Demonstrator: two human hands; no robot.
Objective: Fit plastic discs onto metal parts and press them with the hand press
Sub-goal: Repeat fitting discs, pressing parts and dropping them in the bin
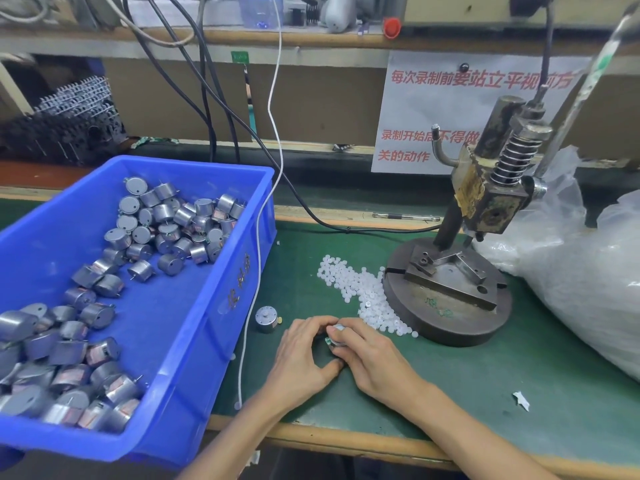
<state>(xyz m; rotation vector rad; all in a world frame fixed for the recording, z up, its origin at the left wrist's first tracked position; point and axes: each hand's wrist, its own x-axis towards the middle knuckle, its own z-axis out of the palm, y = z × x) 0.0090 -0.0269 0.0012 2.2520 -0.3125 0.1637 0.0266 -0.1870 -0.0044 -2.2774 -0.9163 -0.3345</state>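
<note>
Blue bin (225,289) of metal parts (166,230) sits at the bench's (485,393) left edge, within easy reach. At centre, left hand (301,355) and right hand (370,355) pinch one metal part (336,336) between curled fingers, apparently seating a disc. White plastic discs (360,289) lie heaped against the hand press (450,282), ready to the right.

A white paper sign (433,109) is hanging at the far right, behind the hand press (485,188), showing red Chinese characters: 每次录制前要站立平视, then 录制开始后不得做 and 关的动作. The press is hiding some characters. Faded characters are showing on the blue bin (239,289), too faint to read.
</note>
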